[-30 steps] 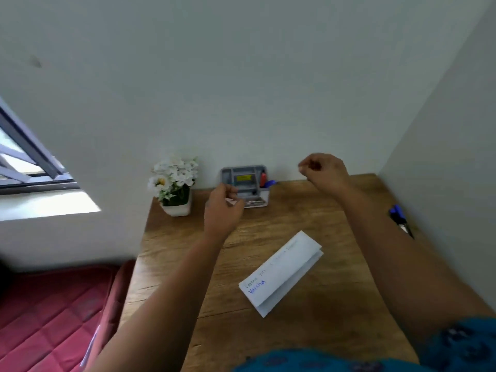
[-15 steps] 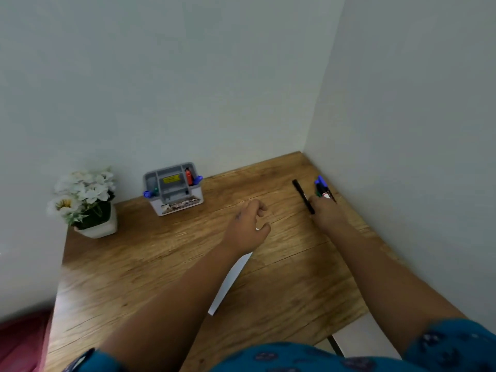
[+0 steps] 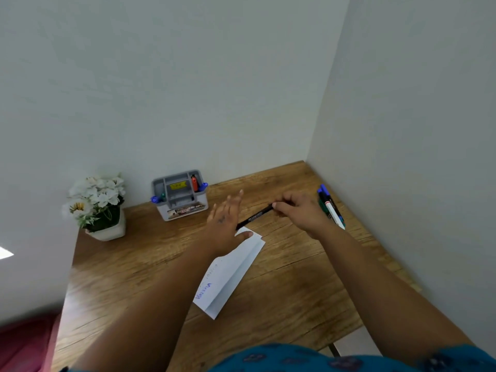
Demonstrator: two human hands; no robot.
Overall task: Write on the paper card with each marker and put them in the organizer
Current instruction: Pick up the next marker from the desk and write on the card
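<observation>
Right hand [image 3: 300,210] pinching black marker [image 3: 255,216] (left hand [image 3: 225,224] spread)

2 bare forearms, left hand [image 3: 224,224] with a small dark mark on its back, teal patterned short sleeves [image 3: 322,357]
</observation>
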